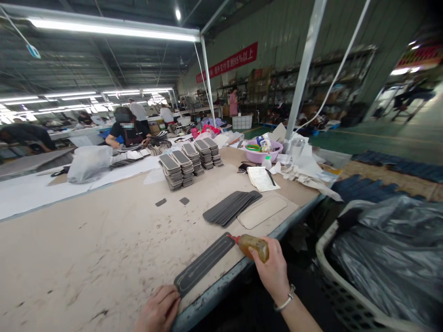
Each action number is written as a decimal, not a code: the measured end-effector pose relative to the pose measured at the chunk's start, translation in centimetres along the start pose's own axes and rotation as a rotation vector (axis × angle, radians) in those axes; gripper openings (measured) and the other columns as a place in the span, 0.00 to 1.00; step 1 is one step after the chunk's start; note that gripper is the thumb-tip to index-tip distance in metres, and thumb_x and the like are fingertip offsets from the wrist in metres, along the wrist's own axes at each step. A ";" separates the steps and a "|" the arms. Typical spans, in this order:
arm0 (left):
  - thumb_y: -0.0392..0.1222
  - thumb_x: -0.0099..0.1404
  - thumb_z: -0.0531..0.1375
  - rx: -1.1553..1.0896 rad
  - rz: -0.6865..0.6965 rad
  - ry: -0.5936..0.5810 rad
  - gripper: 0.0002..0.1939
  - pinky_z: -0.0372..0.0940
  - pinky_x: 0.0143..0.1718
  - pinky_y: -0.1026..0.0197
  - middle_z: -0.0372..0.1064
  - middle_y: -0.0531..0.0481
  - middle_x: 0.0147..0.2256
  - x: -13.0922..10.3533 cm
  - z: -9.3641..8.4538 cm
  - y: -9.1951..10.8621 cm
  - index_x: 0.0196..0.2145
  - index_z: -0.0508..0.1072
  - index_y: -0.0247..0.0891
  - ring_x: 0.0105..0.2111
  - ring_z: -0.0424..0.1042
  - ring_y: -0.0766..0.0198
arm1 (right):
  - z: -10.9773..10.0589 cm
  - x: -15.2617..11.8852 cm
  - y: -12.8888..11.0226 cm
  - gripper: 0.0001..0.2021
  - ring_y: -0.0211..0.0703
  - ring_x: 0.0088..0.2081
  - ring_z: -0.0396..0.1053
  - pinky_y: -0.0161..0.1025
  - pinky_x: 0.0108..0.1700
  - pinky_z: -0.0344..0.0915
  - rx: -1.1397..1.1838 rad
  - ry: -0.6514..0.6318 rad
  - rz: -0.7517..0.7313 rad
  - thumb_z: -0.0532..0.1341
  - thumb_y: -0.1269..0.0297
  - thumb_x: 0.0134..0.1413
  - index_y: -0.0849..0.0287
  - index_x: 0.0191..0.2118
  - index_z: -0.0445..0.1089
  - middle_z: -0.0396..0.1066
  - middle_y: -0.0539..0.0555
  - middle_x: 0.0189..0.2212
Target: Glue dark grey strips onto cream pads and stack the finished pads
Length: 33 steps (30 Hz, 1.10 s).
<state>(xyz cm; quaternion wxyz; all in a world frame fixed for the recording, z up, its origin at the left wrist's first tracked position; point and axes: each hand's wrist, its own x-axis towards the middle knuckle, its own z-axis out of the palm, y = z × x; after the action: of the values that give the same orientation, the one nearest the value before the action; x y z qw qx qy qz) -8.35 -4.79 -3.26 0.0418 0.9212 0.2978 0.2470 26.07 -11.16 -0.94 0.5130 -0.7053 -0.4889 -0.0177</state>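
My right hand (272,267) is wrapped round a squeeze bottle of yellowish-brown glue (254,247), tilted with its red nozzle at the far end of a dark grey rounded strip (204,263). A thin pale line of glue runs along the strip's face. At the strip's near end my left hand (159,306) is closed, its fingertips pressing the corner against the table. Beyond the bottle lie a fanned pile of dark strips (231,208) and a beige rounded panel (263,211).
Several stacks of grey-topped pieces (171,171) stand farther back on the worn table (104,249). A notebook (263,179), a purple basin (265,156) and paper scraps are at the right. A basket (341,272) with dark plastic stands beside the table edge. A co-worker (129,131) sits across.
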 end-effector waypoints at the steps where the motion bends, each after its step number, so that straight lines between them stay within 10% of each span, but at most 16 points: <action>1: 0.36 0.64 0.53 0.005 0.001 0.004 0.08 0.71 0.38 0.64 0.72 0.47 0.34 0.1 0.0 0.0 0.36 0.72 0.40 0.35 0.72 0.63 | -0.1 -0.1 0.0 0.12 0.47 0.38 0.64 0.48 0.43 0.66 -0.006 -0.001 -0.003 0.58 0.56 0.54 0.56 0.42 0.61 0.63 0.55 0.36; 18: 0.30 0.63 0.50 -0.011 -0.053 -0.063 0.09 0.69 0.35 0.62 0.68 0.47 0.32 0.6 -0.5 1.2 0.33 0.69 0.39 0.32 0.69 0.63 | -1.9 -1.8 0.2 0.16 0.48 0.40 0.64 0.47 0.43 0.64 0.039 -0.084 0.029 0.61 0.54 0.51 0.57 0.42 0.62 0.65 0.55 0.37; 33: 0.29 0.60 0.49 -0.021 -0.076 -0.038 0.10 0.66 0.35 0.63 0.67 0.47 0.30 0.8 -0.8 1.5 0.31 0.68 0.38 0.32 0.67 0.63 | -1.8 -1.1 1.5 0.28 0.53 0.40 0.66 0.49 0.45 0.63 0.105 -0.070 0.412 0.61 0.41 0.36 0.57 0.39 0.65 0.68 0.55 0.37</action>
<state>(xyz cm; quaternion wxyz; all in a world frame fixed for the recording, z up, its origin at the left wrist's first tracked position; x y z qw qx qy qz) -7.36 -5.64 -1.86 0.0664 0.9132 0.3293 0.2308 27.37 -13.22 -1.72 0.5246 -0.7627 -0.3523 0.1376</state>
